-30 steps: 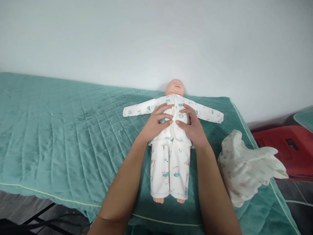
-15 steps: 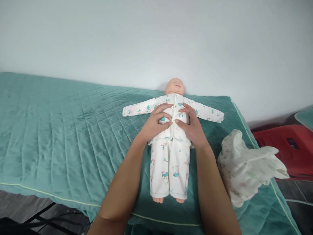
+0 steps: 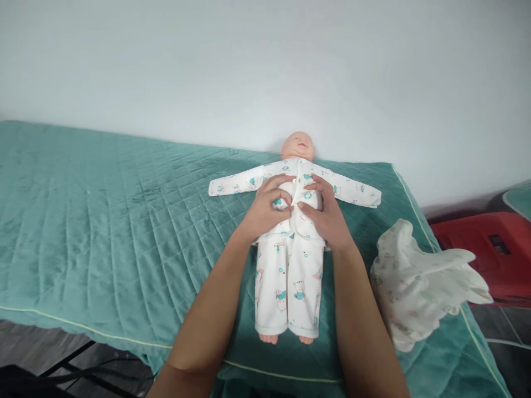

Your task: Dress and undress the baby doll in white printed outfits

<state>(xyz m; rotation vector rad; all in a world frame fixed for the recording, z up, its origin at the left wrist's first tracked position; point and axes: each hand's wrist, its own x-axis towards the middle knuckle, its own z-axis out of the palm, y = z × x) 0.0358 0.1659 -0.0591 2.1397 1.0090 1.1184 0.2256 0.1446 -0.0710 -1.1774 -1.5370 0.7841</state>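
A baby doll (image 3: 297,146) lies on its back, dressed in a white printed jacket (image 3: 357,193) and matching trousers (image 3: 271,287). Its sleeves are spread wide, and its toes stick out of the trouser legs. On the jacket's front, my left hand (image 3: 269,207) pinches the edge between thumb and forefinger near a button. My right hand (image 3: 326,210) faces it from the other side, thumb and finger closed on the opposite front edge. Both sets of fingertips almost meet at the middle of the jacket. An upper button (image 3: 295,181) shows between the hands.
The doll lies on a green quilted cover (image 3: 103,232) against a pale wall (image 3: 207,72). To the right sits a crumpled white printed cloth (image 3: 418,287) near the cover's edge. Beyond it stands a red plastic object (image 3: 489,249). Dark cables show at lower left.
My left forefinger and thumb have drawn slightly closer together at the jacket's front edge. Otherwise the hands and doll keep their places; the view has shifted very slightly.
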